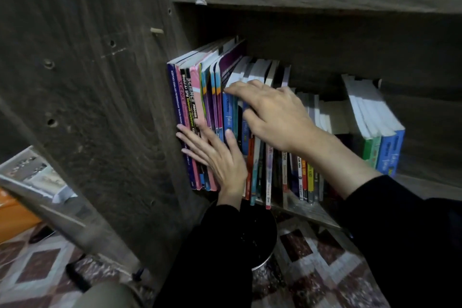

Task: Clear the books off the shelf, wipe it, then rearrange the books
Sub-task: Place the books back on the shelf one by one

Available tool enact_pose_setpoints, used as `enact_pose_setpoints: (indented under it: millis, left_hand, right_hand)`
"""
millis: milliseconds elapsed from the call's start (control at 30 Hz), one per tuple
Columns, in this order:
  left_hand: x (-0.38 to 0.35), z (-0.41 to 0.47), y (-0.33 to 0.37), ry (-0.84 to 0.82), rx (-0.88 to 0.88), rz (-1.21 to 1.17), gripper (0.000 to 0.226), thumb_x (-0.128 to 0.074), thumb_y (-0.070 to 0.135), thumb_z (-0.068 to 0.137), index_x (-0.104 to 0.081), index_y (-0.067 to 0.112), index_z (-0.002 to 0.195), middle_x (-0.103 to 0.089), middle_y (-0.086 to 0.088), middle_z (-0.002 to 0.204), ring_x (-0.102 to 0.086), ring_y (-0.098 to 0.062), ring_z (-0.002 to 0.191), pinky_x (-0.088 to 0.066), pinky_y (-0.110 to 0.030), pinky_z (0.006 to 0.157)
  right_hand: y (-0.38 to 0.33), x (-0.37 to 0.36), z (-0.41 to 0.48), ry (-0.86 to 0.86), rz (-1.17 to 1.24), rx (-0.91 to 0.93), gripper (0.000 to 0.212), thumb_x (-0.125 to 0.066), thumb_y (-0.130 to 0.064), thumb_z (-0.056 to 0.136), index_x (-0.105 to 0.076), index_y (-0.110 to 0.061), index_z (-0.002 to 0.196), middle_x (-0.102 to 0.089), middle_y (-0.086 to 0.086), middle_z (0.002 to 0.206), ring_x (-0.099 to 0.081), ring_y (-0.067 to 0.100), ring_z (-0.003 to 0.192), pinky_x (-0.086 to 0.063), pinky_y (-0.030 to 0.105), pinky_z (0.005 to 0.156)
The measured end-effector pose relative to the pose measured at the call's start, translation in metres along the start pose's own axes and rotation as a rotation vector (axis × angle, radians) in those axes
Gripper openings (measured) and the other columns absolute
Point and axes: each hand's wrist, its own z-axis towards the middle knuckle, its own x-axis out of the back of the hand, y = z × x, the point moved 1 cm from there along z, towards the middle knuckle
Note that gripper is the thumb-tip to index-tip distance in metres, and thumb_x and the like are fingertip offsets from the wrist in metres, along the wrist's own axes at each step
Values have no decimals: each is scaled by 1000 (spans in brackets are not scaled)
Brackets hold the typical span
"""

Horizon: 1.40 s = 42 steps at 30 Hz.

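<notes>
On the dark wooden shelf (308,212) the books (303,177) stand upright; our left hand (217,157) presses flat against the leftmost spines, our right hand (275,115) grips the tops of those beside.

patterned floor (312,265), dark round container (262,240)

We look through one head-worn wide-angle camera, forward and down, close to the shelf (305,210) and its books (192,107) at centre-right, floor (312,257) along the bottom.
</notes>
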Motion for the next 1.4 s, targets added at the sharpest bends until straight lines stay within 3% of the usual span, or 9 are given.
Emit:
enact_pose_setpoints:
  millis: [133, 333, 500, 567, 767, 933, 1033, 1233, 1400]
  left_hand:
    - [4, -10, -3, -27, 30, -20, 61, -12, 49, 102, 2, 14, 150, 4, -27, 156, 9, -32, 145, 10, -46, 116]
    - [-1, -27, -32, -100, -18, 65, 59, -7, 50, 102, 30, 32, 144, 27, -7, 155, 27, -15, 143, 13, -43, 116]
    - [12, -27, -29, -240, -11, 76, 62, -1, 59, 97, 36, 34, 141, 23, -16, 151, 28, -18, 141, 21, -40, 114]
    - [17, -28, -27, -284, -8, 60, 66, -1, 64, 96, 31, 30, 142, 26, -13, 151, 32, -16, 140, 22, -40, 114]
    - [23, -22, -25, -422, -22, 10, 104, -9, 87, 77, 27, 14, 142, 37, -17, 144, 48, -14, 129, 35, -33, 104]
    - [28, -23, -29, -490, -60, 18, 121, -23, 97, 63, 31, 22, 142, 41, -15, 142, 49, -18, 129, 34, -38, 105]
    - [24, -24, -29, -456, -41, 52, 120, -25, 96, 63, 37, 28, 141, 36, -17, 146, 44, -20, 133, 29, -42, 108]
    - [26, -27, -25, -395, -26, 60, 119, -27, 92, 67, 23, 21, 147, 28, -20, 152, 39, -19, 137, 26, -37, 111]
    - [37, -29, -18, -391, -10, 68, 121, -37, 89, 68, 19, 20, 150, 25, -14, 156, 28, -20, 143, 14, -44, 116]
  right_hand:
    - [-3, -2, 1, 33, 19, 2, 52, -28, -29, 93, -38, -28, 144, -45, -10, 142, -42, 8, 127, -32, 37, 95]
    - [0, -9, 1, 80, 113, -5, 57, -27, -29, 91, -33, -29, 148, -37, -5, 153, -32, 10, 139, -28, 33, 103]
    - [11, -20, -30, 452, 552, -183, 50, -41, -17, 97, -33, -24, 146, -36, -10, 148, -27, 2, 137, -23, 25, 114]
    - [10, -35, -52, 521, 592, -320, 52, -42, -24, 97, -29, -26, 147, -35, -10, 148, -29, 4, 137, -26, 32, 114]
    - [-3, -84, -94, 480, 393, -367, 64, -43, -39, 96, -13, -28, 152, -15, -2, 159, -5, 9, 147, 2, 17, 117]
    - [-16, -113, -121, 553, 394, -537, 62, -44, -29, 95, -16, -28, 150, -29, -4, 144, -22, 1, 129, -26, 32, 105]
    - [-28, -136, -136, 406, 447, -669, 73, -51, -23, 94, -7, -34, 151, -33, 5, 149, -28, 12, 134, -27, 32, 105]
    - [-35, -156, -123, 104, 707, -852, 104, -60, -18, 91, 30, -33, 140, 10, 14, 160, 6, 28, 148, -8, 36, 117]
    - [-23, -148, -134, 151, 637, -887, 86, -54, -19, 93, 6, -36, 151, -25, 10, 154, -30, 28, 140, -29, 40, 109]
